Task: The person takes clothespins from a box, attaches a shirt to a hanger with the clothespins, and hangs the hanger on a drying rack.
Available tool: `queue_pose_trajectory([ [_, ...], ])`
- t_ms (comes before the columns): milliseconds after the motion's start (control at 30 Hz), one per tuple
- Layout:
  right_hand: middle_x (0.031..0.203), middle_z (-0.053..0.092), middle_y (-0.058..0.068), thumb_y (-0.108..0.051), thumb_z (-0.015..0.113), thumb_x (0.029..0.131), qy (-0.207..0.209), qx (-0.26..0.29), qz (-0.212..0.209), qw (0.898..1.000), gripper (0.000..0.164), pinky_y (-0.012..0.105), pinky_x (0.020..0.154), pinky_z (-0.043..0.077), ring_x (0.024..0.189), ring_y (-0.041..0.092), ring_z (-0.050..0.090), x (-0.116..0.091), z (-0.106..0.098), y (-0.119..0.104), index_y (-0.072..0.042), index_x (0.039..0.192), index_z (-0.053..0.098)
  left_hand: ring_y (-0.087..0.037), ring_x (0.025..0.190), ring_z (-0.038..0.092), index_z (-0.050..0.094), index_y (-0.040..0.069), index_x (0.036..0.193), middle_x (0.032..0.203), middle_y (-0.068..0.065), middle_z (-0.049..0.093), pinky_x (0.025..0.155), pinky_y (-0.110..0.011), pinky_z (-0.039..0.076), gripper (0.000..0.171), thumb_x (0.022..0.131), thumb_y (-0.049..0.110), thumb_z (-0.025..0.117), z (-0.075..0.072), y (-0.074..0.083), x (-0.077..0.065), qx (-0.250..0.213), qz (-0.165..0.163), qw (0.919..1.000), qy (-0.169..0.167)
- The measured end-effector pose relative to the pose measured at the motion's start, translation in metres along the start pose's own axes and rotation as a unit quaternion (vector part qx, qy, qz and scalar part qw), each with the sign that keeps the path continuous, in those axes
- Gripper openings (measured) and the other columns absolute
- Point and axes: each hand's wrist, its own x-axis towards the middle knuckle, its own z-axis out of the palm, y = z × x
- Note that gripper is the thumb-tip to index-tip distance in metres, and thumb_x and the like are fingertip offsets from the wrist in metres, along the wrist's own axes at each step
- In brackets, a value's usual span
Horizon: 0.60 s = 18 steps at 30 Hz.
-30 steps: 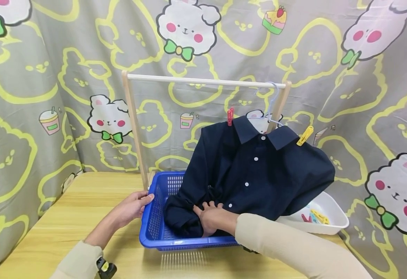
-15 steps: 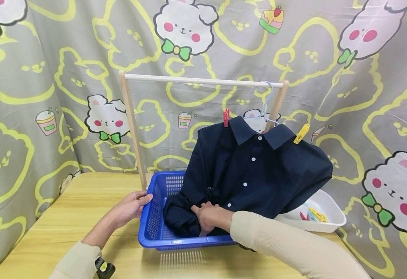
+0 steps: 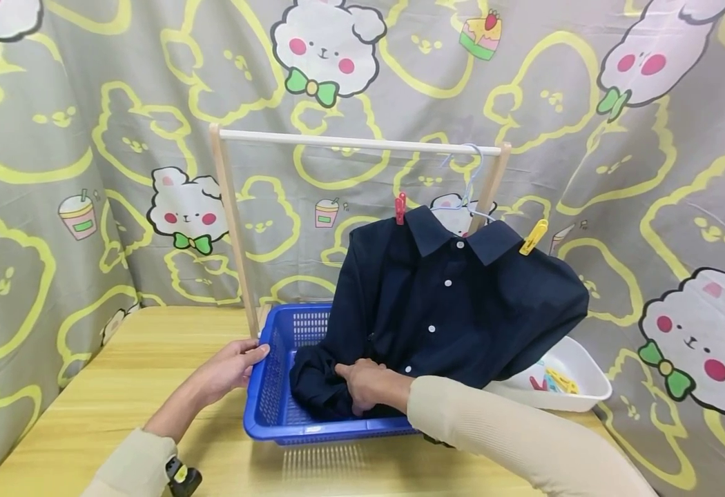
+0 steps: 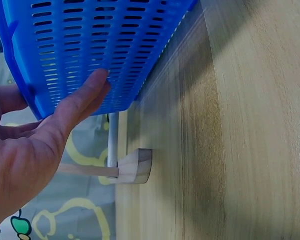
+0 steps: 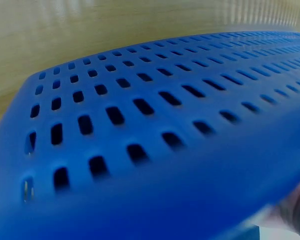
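A navy button-up shirt (image 3: 400, 297) hangs on a light blue hanger (image 3: 471, 179), its lower part and one sleeve bunched inside a blue plastic basket (image 3: 257, 407). My left hand (image 3: 235, 366) grips the basket's left rim; in the left wrist view its thumb (image 4: 85, 95) lies along the slotted outer wall. My right hand (image 3: 371, 386) is down in the basket against the bunched cloth, fingertips hidden in the folds, so I cannot tell whether they grip it. A red clothespin (image 3: 401, 208) and a yellow clothespin (image 3: 533, 237) sit on the shirt's shoulders.
The hanger hooks over the white rail (image 3: 337, 141) of a wooden-legged rack (image 3: 232, 221) behind the basket. A white tray (image 3: 592, 373) with several coloured clothespins stands at the right, partly behind the shirt. A patterned curtain (image 3: 114, 138) encloses the wooden table (image 3: 163, 331).
My right hand's spread fingers, seen on the cloth a second ago, have sunk into the folds. The left hand keeps its grip on the rim. The whole head view drifts slightly.
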Motion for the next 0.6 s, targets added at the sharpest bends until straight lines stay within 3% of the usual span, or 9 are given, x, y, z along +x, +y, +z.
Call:
queue_pose_trajectory([
  [133,0.101,0.065,0.008,-0.003,0.087,0.071,0.014,0.003,-0.017,1.0,0.062,0.035,0.077,0.055,0.087,0.02,0.062,0.0002,0.0005,-0.002,-0.029,0.119,0.057,-0.033,0.112,0.068,0.025,-0.016,0.15,0.132,-0.032,0.059,0.097,-0.05,0.054,0.063,0.11,0.03,0.042,-0.0003,0.0008,-0.0006,0.002,-0.001,1.0,0.002],
  [333,0.104,0.067,0.005,0.002,0.079,0.078,0.019,-0.009,-0.045,0.999,0.055,0.026,0.071,0.051,0.082,0.015,0.058,-0.0011,0.0,-0.0026,-0.025,0.122,0.06,-0.033,0.112,0.068,0.025,-0.016,0.15,0.131,-0.032,0.06,0.097,-0.05,0.054,0.063,0.11,0.03,0.042,-0.0003,0.0015,-0.0004,0.001,0.0,1.0,0.001],
  [433,0.11,0.068,0.005,-0.002,0.084,0.075,0.013,-0.006,-0.037,0.999,0.06,0.028,0.077,0.053,0.089,0.015,0.061,-0.0013,-0.0003,-0.0022,-0.027,0.124,0.06,-0.033,0.112,0.068,0.026,-0.016,0.149,0.13,-0.031,0.06,0.097,-0.05,0.054,0.063,0.11,0.03,0.043,-0.0001,0.0015,-0.0004,0.002,0.0,1.0,0.002],
  [600,0.136,0.06,0.003,-0.02,0.091,0.073,-0.036,0.0,0.009,0.999,0.072,0.045,0.103,0.047,0.125,0.021,0.057,-0.0082,-0.009,-0.0014,-0.033,0.134,0.055,-0.031,0.11,0.069,0.025,-0.017,0.149,0.128,-0.029,0.062,0.095,-0.048,0.055,0.061,0.11,0.028,0.041,0.0006,0.0018,-0.0012,-0.007,0.005,1.0,-0.004],
])
